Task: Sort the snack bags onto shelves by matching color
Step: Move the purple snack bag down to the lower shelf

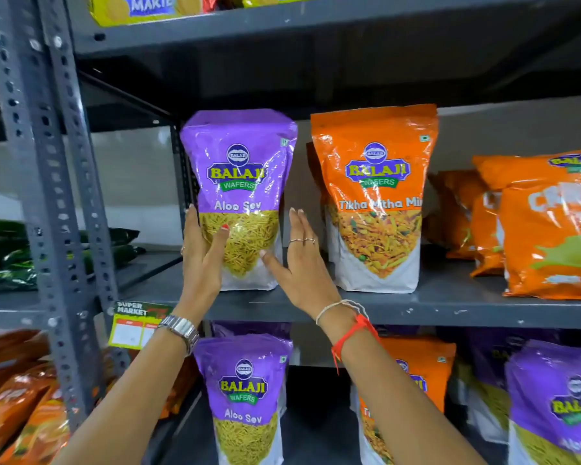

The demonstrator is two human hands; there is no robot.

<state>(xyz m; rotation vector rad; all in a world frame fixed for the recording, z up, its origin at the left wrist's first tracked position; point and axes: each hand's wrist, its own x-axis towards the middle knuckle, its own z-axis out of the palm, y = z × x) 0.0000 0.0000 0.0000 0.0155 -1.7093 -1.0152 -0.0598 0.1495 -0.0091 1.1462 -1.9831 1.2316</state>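
A purple Aloo Sev bag (pixel 240 182) stands upright on the middle shelf (pixel 450 308), at its left end. My left hand (pixel 200 256) grips the bag's lower left side, thumb across the front. My right hand (pixel 299 260) is flat against the bag's lower right edge, fingers straight. Just right of it stands an orange Tikha Mitha Mix bag (pixel 374 196), and further right lie orange puffed bags (pixel 547 226). On the shelf below stand another purple Aloo Sev bag (pixel 245 394), an orange bag (pixel 420 367) behind my right forearm, and more purple bags (pixel 554 397).
A grey perforated upright (pixel 47 182) frames the rack on the left, with a supermarket price tag (pixel 135 325) clipped below. Dark green bags (pixel 10 250) lie on the neighbouring rack, red-orange bags (pixel 17 397) beneath them. A yellow Marie pack (pixel 138 6) sits on the top shelf.
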